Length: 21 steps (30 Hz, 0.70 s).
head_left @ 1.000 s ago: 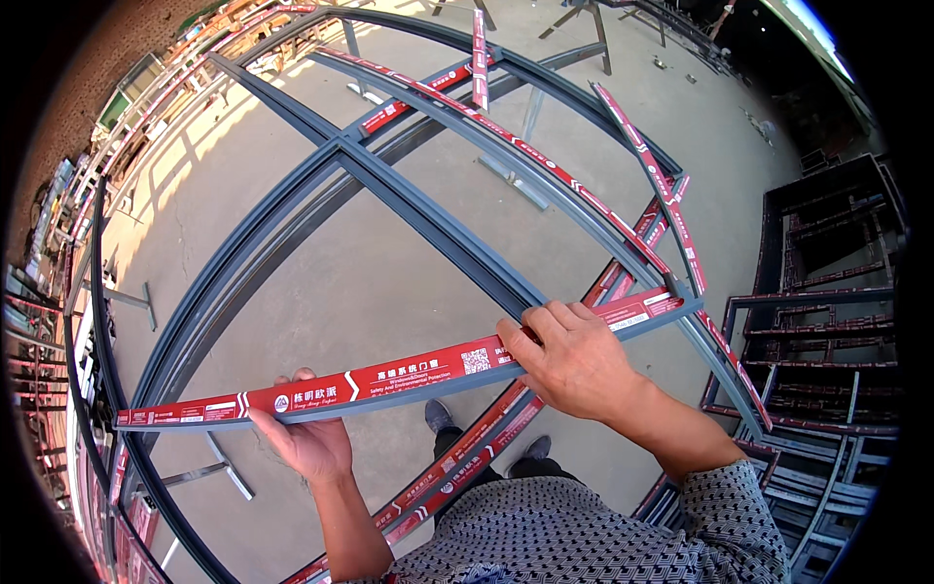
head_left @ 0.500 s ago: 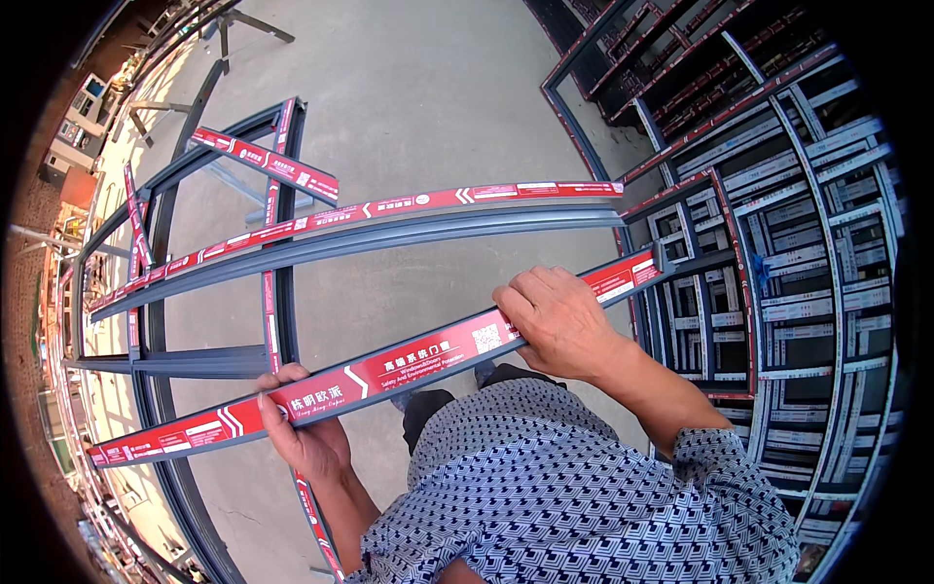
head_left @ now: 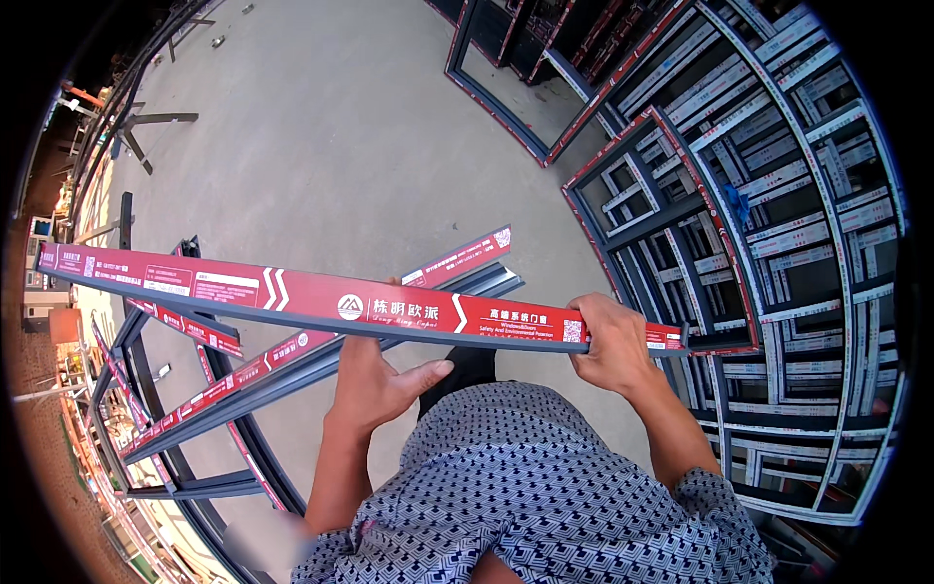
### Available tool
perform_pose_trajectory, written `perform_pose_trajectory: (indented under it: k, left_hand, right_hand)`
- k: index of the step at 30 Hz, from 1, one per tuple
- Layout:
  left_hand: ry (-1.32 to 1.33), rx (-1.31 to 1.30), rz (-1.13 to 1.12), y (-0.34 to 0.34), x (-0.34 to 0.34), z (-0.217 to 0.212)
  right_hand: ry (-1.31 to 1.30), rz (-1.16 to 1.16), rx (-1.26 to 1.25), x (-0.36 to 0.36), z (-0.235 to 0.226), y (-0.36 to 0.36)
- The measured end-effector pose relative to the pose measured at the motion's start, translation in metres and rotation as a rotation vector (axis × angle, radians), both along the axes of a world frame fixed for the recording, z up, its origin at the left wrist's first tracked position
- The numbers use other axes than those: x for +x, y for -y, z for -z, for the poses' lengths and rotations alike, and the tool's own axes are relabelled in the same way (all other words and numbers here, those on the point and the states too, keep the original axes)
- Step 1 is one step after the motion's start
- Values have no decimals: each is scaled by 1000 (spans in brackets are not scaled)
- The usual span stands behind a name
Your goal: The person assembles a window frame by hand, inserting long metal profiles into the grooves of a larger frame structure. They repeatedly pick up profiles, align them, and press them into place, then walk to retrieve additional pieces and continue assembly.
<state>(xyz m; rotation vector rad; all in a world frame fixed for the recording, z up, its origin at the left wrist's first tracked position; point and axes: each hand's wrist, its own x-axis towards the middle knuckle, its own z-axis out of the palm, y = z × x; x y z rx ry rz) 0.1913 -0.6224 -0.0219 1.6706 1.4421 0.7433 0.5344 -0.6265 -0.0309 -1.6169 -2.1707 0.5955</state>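
Note:
Across my front I carry a long dark-grey window-frame profile [head_left: 243, 288] covered with red printed film, its left end reaching far out to the side. My left hand [head_left: 365, 389] supports it near the middle from behind and below; most fingers are hidden behind it and the thumb sticks out underneath. Closer to the other end, my right hand [head_left: 613, 343] is closed around it. Beneath lies another red-filmed profile [head_left: 219, 397] with a grey ribbed side, slanting over a dark rectangular frame [head_left: 204, 485]. A shorter filmed piece [head_left: 190, 329] also rests on that frame.
Assembled window frames [head_left: 671, 209] and stacks of white-filmed profiles [head_left: 788, 253] fill the right side. A dark frame [head_left: 506, 131] leans at the far right. Dark metal stand legs [head_left: 146, 131] stand on the concrete floor [head_left: 331, 127] at the left.
The held profile has swung round, its left end going up and away and its right end lowering. My left hand has shifted along it toward my right. The view has turned rightward.

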Motion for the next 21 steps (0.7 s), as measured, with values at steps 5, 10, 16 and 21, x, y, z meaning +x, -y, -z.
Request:
perform_pose_trajectory:
  k: [5, 10, 16, 21]
  left_hand:
    - [-657, 148, 314, -81, 53, 34]
    - [-686, -119, 376, -116, 65, 51]
    - [-759, -233, 255, -153, 64, 39]
    - [-886, -358, 51, -157, 80, 31]
  right_hand:
    - [29, 157, -43, 36, -2, -77]
    - [96, 270, -148, 82, 15, -149]
    - [127, 273, -296, 144, 41, -245]
    - [194, 154, -358, 196, 73, -347]
